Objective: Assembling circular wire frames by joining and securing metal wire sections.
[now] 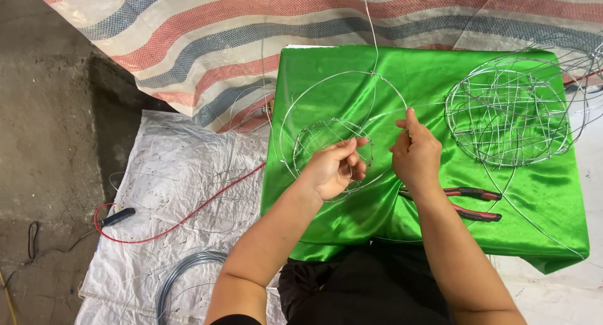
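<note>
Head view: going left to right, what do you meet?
Red cable → wire coil → left hand → right hand → pliers → wire basket.

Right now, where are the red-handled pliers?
In the head view, the red-handled pliers lie on the green satin cloth, just right of the person's right forearm and below the right hand, in front of the wire basket frame.

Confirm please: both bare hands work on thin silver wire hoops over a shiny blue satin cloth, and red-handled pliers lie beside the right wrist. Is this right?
Not quite. The head view shows the shiny satin cloth is green, not blue. The rest holds: the left hand and right hand work thin silver wire hoops, and red-handled pliers lie beside the right wrist.
</note>
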